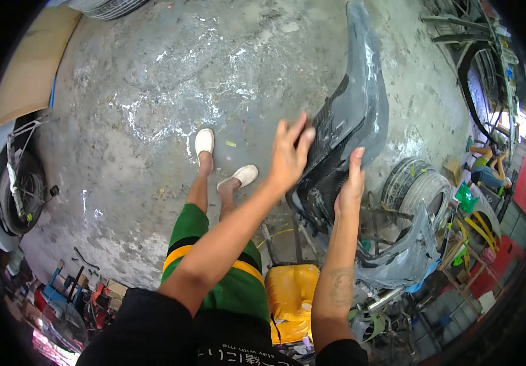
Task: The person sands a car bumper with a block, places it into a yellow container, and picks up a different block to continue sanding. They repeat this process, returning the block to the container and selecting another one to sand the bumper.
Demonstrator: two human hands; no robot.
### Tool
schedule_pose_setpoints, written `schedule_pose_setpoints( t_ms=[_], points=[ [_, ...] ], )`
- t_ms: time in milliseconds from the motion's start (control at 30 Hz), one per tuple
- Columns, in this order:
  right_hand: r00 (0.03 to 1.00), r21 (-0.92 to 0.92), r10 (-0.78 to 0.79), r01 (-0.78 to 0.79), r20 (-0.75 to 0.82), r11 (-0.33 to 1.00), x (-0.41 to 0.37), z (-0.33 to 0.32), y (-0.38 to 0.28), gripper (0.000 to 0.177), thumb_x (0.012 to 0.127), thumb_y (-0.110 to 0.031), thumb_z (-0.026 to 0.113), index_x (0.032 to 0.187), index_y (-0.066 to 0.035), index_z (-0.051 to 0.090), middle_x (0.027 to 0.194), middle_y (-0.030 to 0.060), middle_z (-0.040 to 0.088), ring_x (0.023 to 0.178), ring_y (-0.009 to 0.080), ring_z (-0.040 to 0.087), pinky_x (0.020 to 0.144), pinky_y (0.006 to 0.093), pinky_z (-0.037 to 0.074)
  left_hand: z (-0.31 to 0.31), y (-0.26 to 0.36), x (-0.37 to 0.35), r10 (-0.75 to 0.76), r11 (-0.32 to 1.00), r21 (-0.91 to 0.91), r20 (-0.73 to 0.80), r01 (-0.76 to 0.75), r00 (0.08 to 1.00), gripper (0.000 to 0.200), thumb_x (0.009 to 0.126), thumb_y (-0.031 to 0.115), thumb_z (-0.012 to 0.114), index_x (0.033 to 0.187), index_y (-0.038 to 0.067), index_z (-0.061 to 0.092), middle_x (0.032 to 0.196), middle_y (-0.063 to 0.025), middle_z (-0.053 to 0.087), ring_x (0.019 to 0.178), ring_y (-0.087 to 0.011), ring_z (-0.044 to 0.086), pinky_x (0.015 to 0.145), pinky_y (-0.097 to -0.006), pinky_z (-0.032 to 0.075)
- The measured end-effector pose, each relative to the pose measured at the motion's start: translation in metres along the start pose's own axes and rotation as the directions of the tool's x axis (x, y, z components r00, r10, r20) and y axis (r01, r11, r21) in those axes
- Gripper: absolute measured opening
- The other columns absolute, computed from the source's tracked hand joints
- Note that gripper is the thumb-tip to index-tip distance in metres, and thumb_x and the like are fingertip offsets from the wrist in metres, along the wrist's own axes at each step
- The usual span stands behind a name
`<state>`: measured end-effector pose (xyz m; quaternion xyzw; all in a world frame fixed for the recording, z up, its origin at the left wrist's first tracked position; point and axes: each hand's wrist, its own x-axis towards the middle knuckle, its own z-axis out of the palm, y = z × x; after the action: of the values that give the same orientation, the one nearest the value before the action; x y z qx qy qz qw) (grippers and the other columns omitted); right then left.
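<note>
On the concrete floor (171, 73), 2 stacked tyres (424, 189) lie just beside the lower end of the grey car bumper (366, 79), with a scuffed grey body panel (400, 265) below them, crowding that side. A yellow plastic tank (292, 293) sits near the green shorts (232, 287); 1 wheel (22, 192) stands at the far left, and 1 other person (488, 171) is low at the right. The left hand (290, 149) is released, fingers loosely spread at the bumper's edge, apparently touching it, though blurred. The right hand (349, 186) is against the bumper, thumb raised; its fingers are mostly hidden, so I cannot tell whether it is clenched.
</note>
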<state>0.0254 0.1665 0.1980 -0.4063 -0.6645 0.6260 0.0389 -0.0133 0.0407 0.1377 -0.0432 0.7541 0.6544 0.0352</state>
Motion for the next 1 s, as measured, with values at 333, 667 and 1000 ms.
schedule_pose_setpoints(
  t_ms=[333, 667, 1000],
  points=[
    [0.993, -0.065, 0.102, -0.106, -0.050, 0.992, -0.008, 0.004, -0.016, 0.100, 0.092, -0.064, 0.061, 0.146, 0.015, 0.035, 0.152, 0.0202, 0.040, 0.140, 0.0253, 0.039, 0.118, 0.0363, 0.026, 0.003, -0.021, 0.009, -0.342, 0.907, -0.288, -0.076, 0.308, 0.936, 0.038, 0.098, 0.025, 0.065, 0.125, -0.001, 0.062, 0.093, -0.0126, 0.063, 0.081, -0.0194, 0.060, 0.074, -0.0328, 0.049],
    [0.997, -0.464, -0.072, 0.048, -0.033, 0.884, -0.032, 0.008, -0.028, 0.067, 0.092, -0.049, 0.069, 0.117, 0.013, 0.062, 0.119, 0.0223, 0.066, 0.108, 0.0293, 0.061, 0.099, 0.0360, 0.043, -0.033, -0.002, -0.068, -0.197, 0.979, 0.060, 0.065, 0.193, 0.978, 0.042, 0.098, 0.017, 0.064, 0.135, -0.001, 0.058, 0.106, -0.0133, 0.062, 0.089, -0.0213, 0.062, 0.081, -0.0331, 0.050],
    [0.921, -0.446, -0.343, 0.233, -0.183, 0.864, -0.030, 0.024, -0.007, 0.064, 0.092, -0.039, 0.071, 0.109, 0.020, 0.053, 0.100, 0.0277, 0.066, 0.090, 0.0305, 0.062, 0.088, 0.0403, 0.047, -0.010, 0.003, -0.032, -0.001, 0.986, 0.167, 0.045, -0.007, 0.999, 0.045, 0.097, 0.007, 0.060, 0.139, -0.005, 0.052, 0.104, -0.0235, 0.054, 0.094, -0.0379, 0.057, 0.086, -0.0407, 0.048]
  ],
)
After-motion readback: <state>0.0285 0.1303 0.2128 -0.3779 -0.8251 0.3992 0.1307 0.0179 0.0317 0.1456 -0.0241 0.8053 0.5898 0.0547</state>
